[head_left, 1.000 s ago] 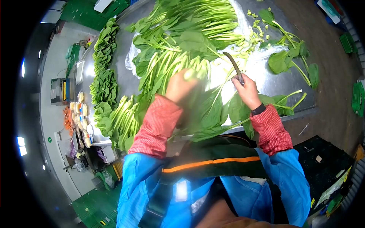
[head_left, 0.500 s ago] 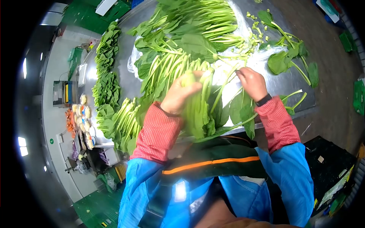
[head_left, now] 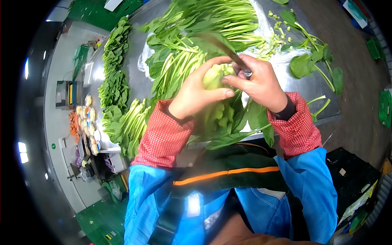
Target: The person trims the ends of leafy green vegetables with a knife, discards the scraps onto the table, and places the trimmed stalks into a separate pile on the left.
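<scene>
My left hand (head_left: 195, 90) is wrapped round a bunch of leafy green stalks (head_left: 214, 77), with the pale cut ends upward and the leaves hanging down. A knife (head_left: 222, 47) is held in my right hand (head_left: 261, 83), its blurred blade pointing up and left above the stalks. The thumb of my right hand touches the bunch's ends. Beyond my hands, a large pile of greens (head_left: 241, 26) lies on the metal table (head_left: 141, 41), partly on clear plastic film (head_left: 264, 20).
Bunched greens (head_left: 116, 55) line the table's left side. Loose leafy stems (head_left: 302, 65) and small trimmings (head_left: 281, 30) lie at the right. A black crate (head_left: 351, 171) is on the floor at the right, and a green crate (head_left: 102, 220) stands at lower left.
My right hand has moved left and up to the bunch, and a knife now shows in it. My left hand has closed round the stalks, their ends now facing my right hand.
</scene>
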`<state>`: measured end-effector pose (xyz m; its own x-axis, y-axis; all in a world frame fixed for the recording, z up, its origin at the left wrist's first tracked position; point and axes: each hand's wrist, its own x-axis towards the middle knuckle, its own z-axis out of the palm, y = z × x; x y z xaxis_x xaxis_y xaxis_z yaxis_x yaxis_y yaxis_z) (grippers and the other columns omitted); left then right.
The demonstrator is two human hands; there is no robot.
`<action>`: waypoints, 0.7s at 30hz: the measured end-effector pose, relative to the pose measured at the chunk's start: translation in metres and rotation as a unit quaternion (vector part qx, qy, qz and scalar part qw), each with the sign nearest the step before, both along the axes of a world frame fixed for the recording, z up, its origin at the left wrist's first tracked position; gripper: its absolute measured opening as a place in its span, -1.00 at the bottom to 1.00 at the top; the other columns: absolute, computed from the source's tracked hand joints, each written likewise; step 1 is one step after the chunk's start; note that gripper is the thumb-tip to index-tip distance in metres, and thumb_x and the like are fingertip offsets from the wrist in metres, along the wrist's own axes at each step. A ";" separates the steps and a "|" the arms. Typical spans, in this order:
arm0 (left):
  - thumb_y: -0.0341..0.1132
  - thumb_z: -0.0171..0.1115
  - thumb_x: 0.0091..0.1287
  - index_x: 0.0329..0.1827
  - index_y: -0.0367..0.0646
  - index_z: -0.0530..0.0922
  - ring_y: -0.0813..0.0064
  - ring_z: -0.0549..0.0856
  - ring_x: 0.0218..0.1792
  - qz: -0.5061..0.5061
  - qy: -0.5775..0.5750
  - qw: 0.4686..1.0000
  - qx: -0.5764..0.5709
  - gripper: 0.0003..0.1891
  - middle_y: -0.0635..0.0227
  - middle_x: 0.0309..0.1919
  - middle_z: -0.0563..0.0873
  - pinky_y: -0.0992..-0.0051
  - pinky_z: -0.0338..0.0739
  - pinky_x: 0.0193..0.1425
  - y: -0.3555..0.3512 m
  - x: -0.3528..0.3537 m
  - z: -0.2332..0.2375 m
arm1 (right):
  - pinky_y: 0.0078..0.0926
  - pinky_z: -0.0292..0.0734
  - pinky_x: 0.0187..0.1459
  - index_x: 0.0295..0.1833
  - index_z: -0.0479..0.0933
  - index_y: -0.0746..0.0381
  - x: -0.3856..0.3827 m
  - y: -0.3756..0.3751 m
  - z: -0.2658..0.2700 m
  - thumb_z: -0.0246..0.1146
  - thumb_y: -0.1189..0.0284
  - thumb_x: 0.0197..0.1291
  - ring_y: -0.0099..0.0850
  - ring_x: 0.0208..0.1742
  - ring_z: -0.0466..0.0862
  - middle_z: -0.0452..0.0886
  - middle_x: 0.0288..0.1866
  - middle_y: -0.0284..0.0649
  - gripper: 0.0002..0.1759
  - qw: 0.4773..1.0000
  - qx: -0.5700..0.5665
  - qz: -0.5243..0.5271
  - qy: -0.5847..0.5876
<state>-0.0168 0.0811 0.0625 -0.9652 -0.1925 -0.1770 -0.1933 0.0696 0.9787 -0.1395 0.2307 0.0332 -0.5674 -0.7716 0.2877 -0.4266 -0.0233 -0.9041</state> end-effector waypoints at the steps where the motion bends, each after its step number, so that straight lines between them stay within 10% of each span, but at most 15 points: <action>1: -0.46 0.47 0.15 0.25 -0.22 0.42 0.69 0.57 -0.07 -0.008 0.005 1.000 -0.014 -0.41 0.45 -0.05 0.59 0.61 0.52 0.01 -0.002 0.001 0.003 | -0.41 0.48 -0.42 -0.19 0.59 0.27 -0.001 -0.005 0.008 0.43 0.21 0.04 -0.30 -0.51 0.60 0.56 -0.52 -0.15 -0.64 0.999 0.017 0.003 0.043; 5: -0.48 0.43 0.18 0.17 -0.24 0.49 0.68 0.61 -0.17 -0.036 -0.073 0.996 -0.033 -0.52 0.45 -0.16 0.65 0.62 0.55 -0.03 -0.025 0.025 -0.001 | -0.42 0.36 -0.48 -0.34 0.52 0.31 -0.016 -0.017 0.001 0.45 0.28 0.02 -0.34 -0.58 0.45 0.45 -0.59 -0.16 -0.66 0.972 0.038 0.176 0.154; 6: -0.44 0.42 0.18 0.09 -0.27 0.54 0.62 0.65 -0.22 -0.073 -0.026 0.983 -0.167 -0.60 0.42 -0.22 0.69 0.57 0.57 -0.07 -0.030 0.034 -0.002 | -0.28 0.43 -0.51 -0.43 0.51 0.27 -0.012 -0.019 0.001 0.38 0.14 0.06 -0.11 -0.56 0.57 0.52 -0.60 -0.09 -0.60 0.965 0.062 0.199 0.160; 9: -0.39 0.38 0.09 -0.01 -0.06 0.61 0.20 0.73 -0.20 -0.103 -0.066 0.860 -0.495 -0.65 0.21 -0.16 0.72 0.37 0.61 -0.11 -0.046 0.062 0.030 | -0.42 0.44 -0.49 -0.39 0.58 0.32 -0.016 -0.016 -0.016 0.39 0.29 0.09 -0.43 -0.58 0.56 0.56 -0.60 -0.19 -0.72 0.965 0.102 0.241 0.012; 13: -0.41 0.35 0.08 -0.06 0.01 0.58 0.14 0.68 -0.37 0.074 -0.111 0.684 -0.718 -0.68 0.23 -0.38 0.65 0.25 0.57 -0.33 -0.135 0.130 -0.005 | -0.40 0.55 -0.33 -0.15 0.64 0.33 -0.051 -0.008 -0.088 0.38 0.27 0.13 -0.31 -0.44 0.67 0.67 -0.44 -0.06 -0.67 0.988 0.150 0.015 0.034; 15: -0.38 0.38 0.07 -0.02 -0.01 0.54 0.11 0.65 -0.35 0.136 -0.135 0.620 -0.761 -0.63 0.20 -0.37 0.59 0.23 0.55 -0.31 -0.191 0.173 -0.041 | -0.30 0.59 -0.27 -0.07 0.61 0.34 -0.055 -0.010 -0.121 0.38 0.23 0.13 -0.13 -0.36 0.71 0.69 -0.38 0.00 -0.59 0.941 0.254 -0.106 0.195; 21: 0.26 0.31 0.14 0.39 0.21 0.32 0.03 0.56 0.07 0.281 -0.418 0.600 -0.622 -0.23 0.08 0.04 0.51 -0.01 0.46 0.05 -0.277 0.315 -0.181 | -0.27 0.56 -0.12 -0.08 0.60 0.39 -0.036 -0.076 -0.170 0.28 0.04 0.19 -0.08 -0.20 0.71 0.70 -0.28 0.06 -0.45 0.978 0.190 -0.086 -0.027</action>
